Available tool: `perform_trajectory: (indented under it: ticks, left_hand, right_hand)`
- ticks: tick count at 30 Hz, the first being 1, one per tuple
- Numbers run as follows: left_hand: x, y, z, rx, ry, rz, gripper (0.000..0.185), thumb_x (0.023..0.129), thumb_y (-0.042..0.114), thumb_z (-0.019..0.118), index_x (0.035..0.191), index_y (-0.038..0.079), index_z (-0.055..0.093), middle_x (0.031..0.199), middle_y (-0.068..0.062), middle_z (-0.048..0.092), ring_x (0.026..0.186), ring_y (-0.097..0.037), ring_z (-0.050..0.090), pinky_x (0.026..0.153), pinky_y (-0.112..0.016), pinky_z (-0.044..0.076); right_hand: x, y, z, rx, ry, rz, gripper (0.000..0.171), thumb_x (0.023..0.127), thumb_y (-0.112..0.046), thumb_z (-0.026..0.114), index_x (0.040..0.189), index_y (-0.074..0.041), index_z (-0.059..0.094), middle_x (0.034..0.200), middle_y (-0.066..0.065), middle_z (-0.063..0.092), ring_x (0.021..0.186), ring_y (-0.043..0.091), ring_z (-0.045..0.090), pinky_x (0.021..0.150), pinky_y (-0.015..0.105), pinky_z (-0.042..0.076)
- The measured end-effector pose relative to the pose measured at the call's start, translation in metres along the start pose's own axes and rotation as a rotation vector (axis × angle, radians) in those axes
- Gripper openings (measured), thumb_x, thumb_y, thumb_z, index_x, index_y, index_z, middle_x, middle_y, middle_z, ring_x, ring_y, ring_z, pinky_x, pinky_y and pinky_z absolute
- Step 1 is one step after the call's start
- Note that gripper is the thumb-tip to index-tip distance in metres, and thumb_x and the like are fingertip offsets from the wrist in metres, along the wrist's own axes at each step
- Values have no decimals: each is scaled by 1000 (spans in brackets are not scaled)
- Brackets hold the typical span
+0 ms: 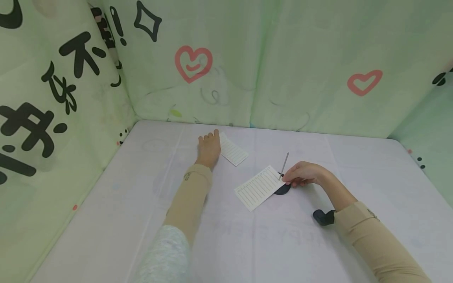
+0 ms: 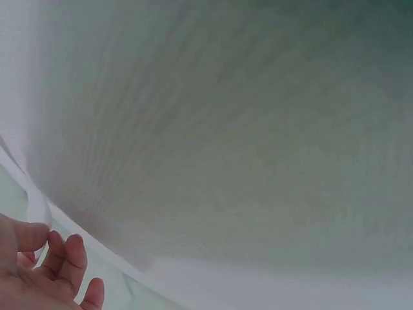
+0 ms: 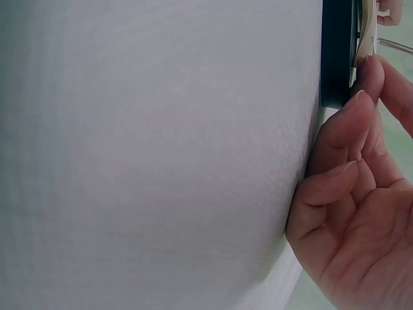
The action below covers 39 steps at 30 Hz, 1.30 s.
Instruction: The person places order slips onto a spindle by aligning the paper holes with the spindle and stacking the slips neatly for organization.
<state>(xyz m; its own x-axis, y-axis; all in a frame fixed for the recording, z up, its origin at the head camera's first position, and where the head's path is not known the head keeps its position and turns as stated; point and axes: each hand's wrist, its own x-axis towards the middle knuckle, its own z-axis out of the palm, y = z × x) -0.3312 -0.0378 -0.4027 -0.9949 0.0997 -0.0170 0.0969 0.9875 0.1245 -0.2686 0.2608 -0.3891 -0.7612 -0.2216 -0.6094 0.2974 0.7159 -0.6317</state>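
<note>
A paper spike stands on the table, its black round base (image 1: 282, 190) partly under a lined paper slip (image 1: 260, 188). Its thin metal rod (image 1: 284, 165) rises from the slip near the right corner. My right hand (image 1: 303, 173) pinches that corner with thumb and fingertips, close beside the base. In the right wrist view the paper edge (image 3: 366, 32) lies just over the dark base (image 3: 337, 55). Farther back, my left hand (image 1: 209, 147) holds a second lined slip (image 1: 233, 151) by its edge. In the left wrist view, thumb and finger meet on a white strip (image 2: 39, 210).
A white cloth covers the table (image 1: 198, 247). Pale green curtains (image 1: 301, 47) with printed hearts and characters hang at the back and sides. A black device (image 1: 323, 217) is strapped under the right wrist.
</note>
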Motion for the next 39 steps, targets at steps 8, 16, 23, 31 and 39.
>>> perform_trajectory:
  ticks: [8, 16, 23, 31, 39]
  left_hand:
    - [9, -7, 1, -312, 23, -78, 38, 95, 8, 39, 132, 5, 36, 121, -15, 54, 111, -30, 51, 94, -45, 36]
    - [37, -16, 10, -926, 19, -221, 26, 94, 5, 40, 118, 3, 49, 104, -15, 59, 87, -22, 58, 70, -30, 48]
    - [7, -7, -25, -1283, -60, -337, 29, 92, 5, 47, 120, 2, 50, 92, -12, 62, 60, -10, 56, 54, -19, 48]
    - [0, -5, -39, -1563, -217, -359, 33, 91, 4, 51, 124, 3, 48, 92, -11, 55, 62, -13, 55, 60, -25, 53]
    - [-14, 0, -57, -1562, -381, -332, 34, 90, 3, 53, 124, 4, 47, 90, -10, 55, 66, -15, 55, 59, -26, 52]
  right_hand:
    - [-3, -1, 1, -1, -2, -7, 19, 81, -24, 67, 85, -5, 68, 62, -3, 60, 60, 11, 51, 55, 23, 37]
    - [-4, -3, 2, -9, 4, -6, 20, 82, -23, 66, 87, -4, 68, 64, -3, 60, 61, 12, 51, 56, 24, 37]
    - [-4, -3, 2, -11, 7, -5, 20, 82, -23, 66, 88, -4, 68, 64, -3, 60, 61, 12, 52, 56, 24, 37]
    - [-2, -2, 0, -1, 11, 7, 19, 81, -23, 67, 87, -4, 69, 64, -3, 61, 61, 12, 52, 56, 23, 38]
    - [-4, -3, -1, -43, 22, -12, 21, 81, -26, 68, 85, -5, 69, 63, -3, 60, 61, 12, 51, 55, 23, 38]
